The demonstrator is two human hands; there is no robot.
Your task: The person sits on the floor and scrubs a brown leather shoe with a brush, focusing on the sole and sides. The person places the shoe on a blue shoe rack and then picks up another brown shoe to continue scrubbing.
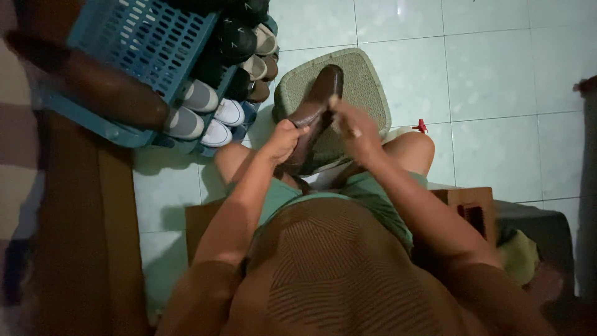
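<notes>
**Overhead: brown shoe held slantwise above the knees**

Seen from above, seated, knees apart over pale green floor tiles. Left hand wrapped around the heel end of a dark brown leather shoe, fingers curled and pressed onto its rear, thumb on top. Right hand closed against the shoe's right flank near the middle, fingers bunched; possibly pinching something small and pale at the fingertips, too blurred to tell what. Shoe held in the air between both hands, above the lap and over a round greenish woven stool on the floor beyond the knees. Long axis running on a diagonal: toe pointing away from the body and slightly to the right, up in the frame, heel low and near the left hand. Upper-left of the shoe, a blue slotted plastic shoe rack, tilted in view, loaded with pairs: white sneakers, grey ones, dark ones farther back. Small red object on the tiles just beside the right knee. Brown wooden box near the right hip.
</notes>
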